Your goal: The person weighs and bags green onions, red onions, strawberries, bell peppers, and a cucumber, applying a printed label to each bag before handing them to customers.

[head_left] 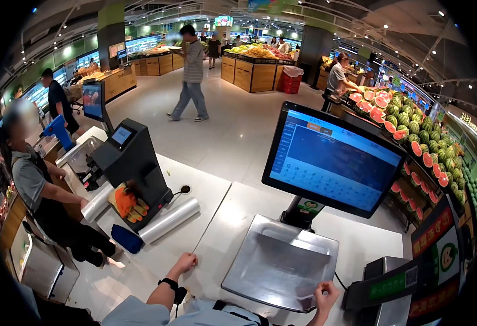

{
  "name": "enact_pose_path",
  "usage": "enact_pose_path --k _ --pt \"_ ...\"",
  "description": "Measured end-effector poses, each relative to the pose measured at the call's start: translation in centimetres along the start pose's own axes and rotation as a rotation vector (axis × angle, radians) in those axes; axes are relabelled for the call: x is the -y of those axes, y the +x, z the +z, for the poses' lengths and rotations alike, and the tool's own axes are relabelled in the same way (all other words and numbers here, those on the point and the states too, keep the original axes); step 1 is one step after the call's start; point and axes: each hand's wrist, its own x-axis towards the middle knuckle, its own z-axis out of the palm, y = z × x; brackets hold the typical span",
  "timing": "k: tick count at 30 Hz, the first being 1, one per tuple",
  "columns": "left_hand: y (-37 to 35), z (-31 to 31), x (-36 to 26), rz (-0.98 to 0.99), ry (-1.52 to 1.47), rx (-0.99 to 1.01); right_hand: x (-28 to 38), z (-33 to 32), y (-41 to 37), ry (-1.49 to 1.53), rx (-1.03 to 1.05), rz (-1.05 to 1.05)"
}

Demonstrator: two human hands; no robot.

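Observation:
My left hand (186, 263) rests on the white counter (217, 239) with its fingers curled in, left of the weighing scale. A black band circles that wrist. Beside the right front corner of the steel scale plate (282, 258) is my right hand (325, 296), its fingers bent into a loose fist. I see nothing in either hand. The scale plate carries no goods. Behind it stands a lit touch screen (333, 157) showing a keyboard.
Left on the counter are a clear plastic bag roll (170, 221), orange gloves (129, 204), a dark blue pouch (127, 239) and a black machine (127, 163). A co-worker (32, 179) stands at far left. At right are a sign stand (440, 250) and watermelons (412, 122).

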Motion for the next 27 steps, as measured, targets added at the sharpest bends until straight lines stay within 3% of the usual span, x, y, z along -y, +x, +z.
enact_pose_path --k 6,8,11,27 --pt "0.3 0.0 0.4 0.006 -0.038 -0.001 -0.1 0.0 0.0 0.03 -0.006 0.025" --pt "0.3 0.0 0.4 0.002 -0.037 -0.008 -0.9 0.1 -0.2 0.09 -0.151 0.134" --pt "0.7 -0.1 1.0 -0.016 -0.029 -0.005 -1.2 -0.2 -0.1 0.113 -0.169 0.162" --pt "-0.1 -0.1 0.1 -0.031 -0.017 0.012 -0.9 0.3 -0.3 0.196 -0.068 0.207"
